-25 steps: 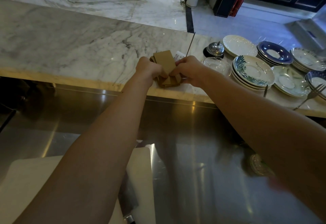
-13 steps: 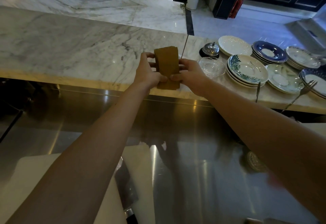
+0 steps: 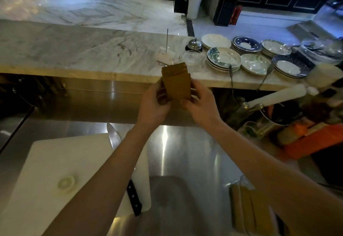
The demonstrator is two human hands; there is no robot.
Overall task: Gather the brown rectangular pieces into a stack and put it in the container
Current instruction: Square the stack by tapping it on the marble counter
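Stack: brown rectangular pieces, gathered into one upright bundle, top edges slightly fanned; held in air above steel counter, in front of marble ledge.
L hand: closed on stack's left side, fingers wrapped behind.
R hand: closed on stack's right side, thumb at lower front corner.
Container: clear, w/ brown pieces inside, low right on counter, partly behind R forearm; well apart from stack.
Cutting board: white, low left.
Knife: black handle, at board's right edge.
Plates: stacked, right end of ledge.
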